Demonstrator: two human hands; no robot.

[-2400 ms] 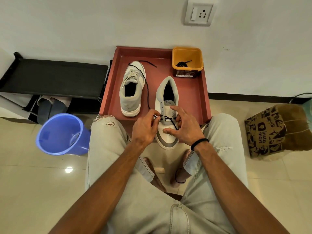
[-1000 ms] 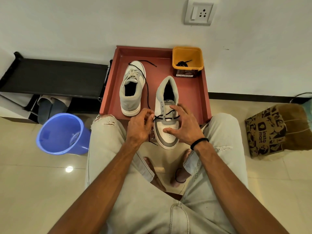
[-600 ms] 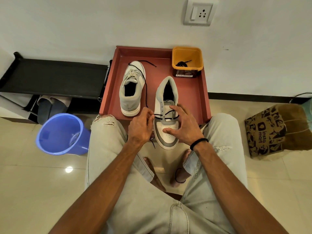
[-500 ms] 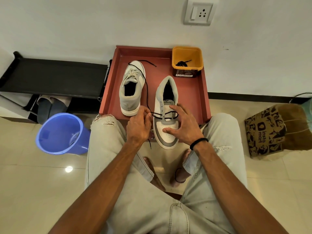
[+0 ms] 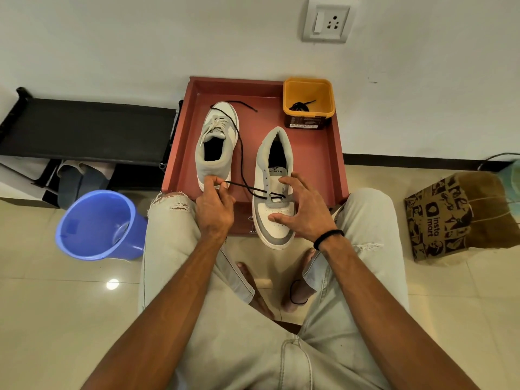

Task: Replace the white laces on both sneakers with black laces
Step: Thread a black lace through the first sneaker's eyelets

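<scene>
One black lace [image 5: 241,153] runs limp from the near sneaker [image 5: 274,192] on the red tray [image 5: 315,153]. Left hand [image 5: 215,209] fingers pinch it; right hand [image 5: 302,212] fingers, spread, steady the toe. Soft, light, probably best gripped near its tip.

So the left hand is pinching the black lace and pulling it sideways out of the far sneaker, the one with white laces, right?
Not quite. In the head view the left hand does pinch the black lace, but the lace runs into the near sneaker, which the right hand steadies; it only drapes across the far sneaker.
</scene>
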